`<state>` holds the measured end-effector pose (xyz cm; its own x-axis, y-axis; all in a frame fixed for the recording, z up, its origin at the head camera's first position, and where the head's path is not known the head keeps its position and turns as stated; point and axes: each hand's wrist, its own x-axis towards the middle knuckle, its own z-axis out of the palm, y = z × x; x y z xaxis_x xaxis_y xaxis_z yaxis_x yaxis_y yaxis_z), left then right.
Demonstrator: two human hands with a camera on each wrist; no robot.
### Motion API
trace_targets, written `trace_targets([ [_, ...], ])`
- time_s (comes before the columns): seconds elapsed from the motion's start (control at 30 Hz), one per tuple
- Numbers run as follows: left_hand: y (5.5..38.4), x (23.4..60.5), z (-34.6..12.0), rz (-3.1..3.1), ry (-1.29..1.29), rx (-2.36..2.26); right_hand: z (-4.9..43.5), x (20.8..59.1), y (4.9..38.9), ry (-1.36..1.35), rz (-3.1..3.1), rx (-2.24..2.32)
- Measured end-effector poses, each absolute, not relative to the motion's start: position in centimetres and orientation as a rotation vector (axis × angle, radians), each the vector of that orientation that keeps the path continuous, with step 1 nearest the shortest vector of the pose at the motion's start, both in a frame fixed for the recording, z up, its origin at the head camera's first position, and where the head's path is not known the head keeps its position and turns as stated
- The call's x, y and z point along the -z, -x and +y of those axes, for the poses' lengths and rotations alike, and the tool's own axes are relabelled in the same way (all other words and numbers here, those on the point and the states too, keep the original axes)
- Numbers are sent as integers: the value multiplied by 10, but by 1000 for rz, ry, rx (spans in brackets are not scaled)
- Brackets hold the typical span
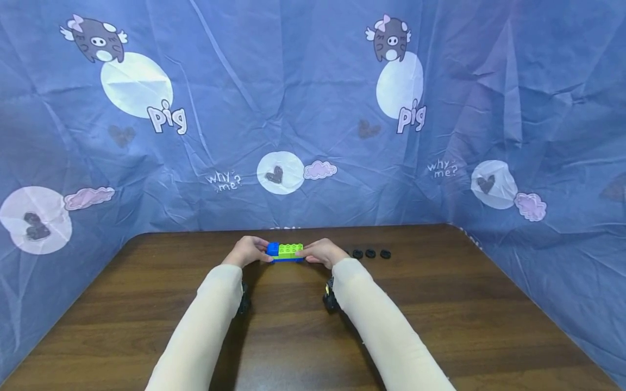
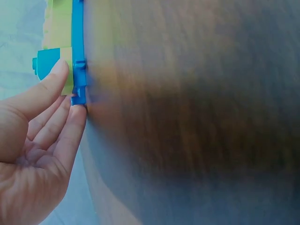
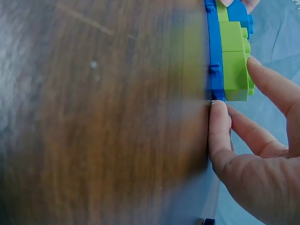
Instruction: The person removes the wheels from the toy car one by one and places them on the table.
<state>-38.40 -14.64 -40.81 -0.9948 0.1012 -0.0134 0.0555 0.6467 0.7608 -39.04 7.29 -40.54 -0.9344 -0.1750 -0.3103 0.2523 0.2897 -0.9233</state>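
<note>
1. Dark wood grain covers the table (image 1: 440,326), with a blue cartoon-print cloth (image 1: 313,108) hung behind and around its far edge.
2. The left hand (image 1: 248,251) sits at the left end of the brick assembly (image 1: 286,252). In the left wrist view its thumb (image 2: 44,89) presses on the blue and green bricks and its fingertips (image 2: 75,119) touch the end of the blue base plate (image 2: 78,56). So it pinches that end lightly.
3. The brick assembly rests on the table near the far edge, between the two hands. It is a long blue base plate lying flat, with lime green bricks (image 3: 234,61) on top and one blue brick (image 1: 272,248) at its left end.
4. The right hand (image 1: 323,252) holds the right end. In the right wrist view one fingertip (image 3: 218,117) meets the end of the plate and another finger (image 3: 267,82) rests on the green bricks.
5. Three small black wheels (image 1: 370,253) lie in a row on the table just right of the right hand, apart from it.
</note>
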Motion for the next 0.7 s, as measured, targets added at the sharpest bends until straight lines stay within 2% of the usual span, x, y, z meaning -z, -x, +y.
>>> trace_targets([
  [0.7,378,398,-146,2737,-87,-1279,76,407,393,-21,2161,1723],
])
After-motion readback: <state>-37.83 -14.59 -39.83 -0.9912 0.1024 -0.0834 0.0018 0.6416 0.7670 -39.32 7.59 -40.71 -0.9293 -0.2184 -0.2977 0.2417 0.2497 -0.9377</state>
